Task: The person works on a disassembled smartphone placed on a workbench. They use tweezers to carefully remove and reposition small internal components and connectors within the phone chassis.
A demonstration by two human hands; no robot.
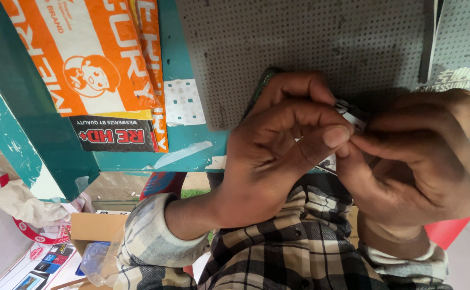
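Metal glints at the spot where both hands meet: a small silvery part is pinched between the fingertips of the left hand and those of the right hand, just above the left thumbnail and mostly hidden by the fingers (what kind of part it is cannot be told). Both hands are curled nearly closed around it, thumbs touching, held over the edge of a grey perforated mat that lies on the teal worktop. An orange and white printed bag lies well apart to the left, and checked sleeves cover both forearms.
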